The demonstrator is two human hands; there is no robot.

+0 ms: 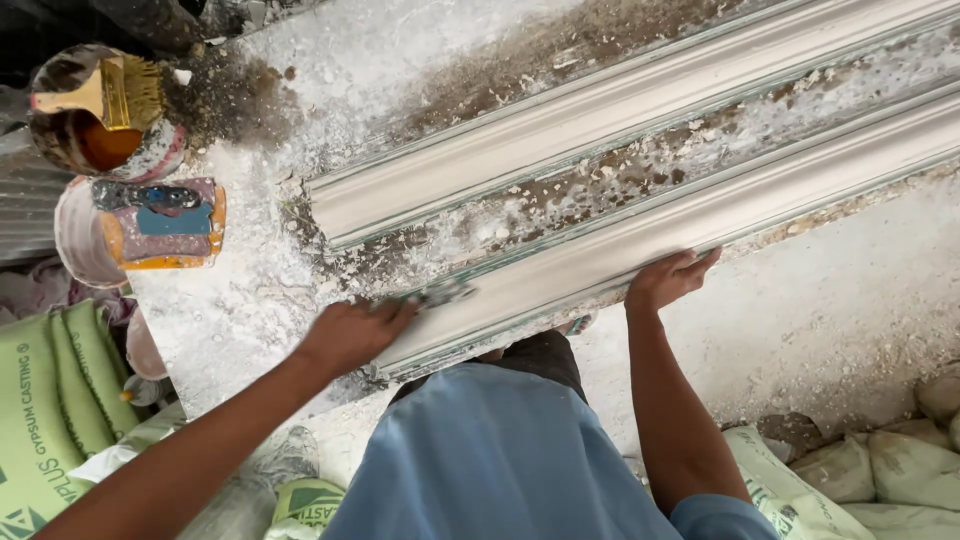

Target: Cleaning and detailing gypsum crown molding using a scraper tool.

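Two long white plaster cornice mouldings lie side by side on a dusty work table, the near moulding [640,235] and the far moulding [600,110]. My left hand [355,330] is closed on a small scraper tool [440,293], whose blade sits on the near moulding's left end; the hand is blurred. My right hand [668,280] rests flat on the near moulding's front edge, fingers spread, holding nothing.
A tin with a yellow-bristled brush [100,105] and a bowl with a plaster-caked tool [150,225] stand at the table's left. Green gypsum sacks [50,410] are stacked at lower left. More sacks and rubble [880,470] lie on the floor at lower right.
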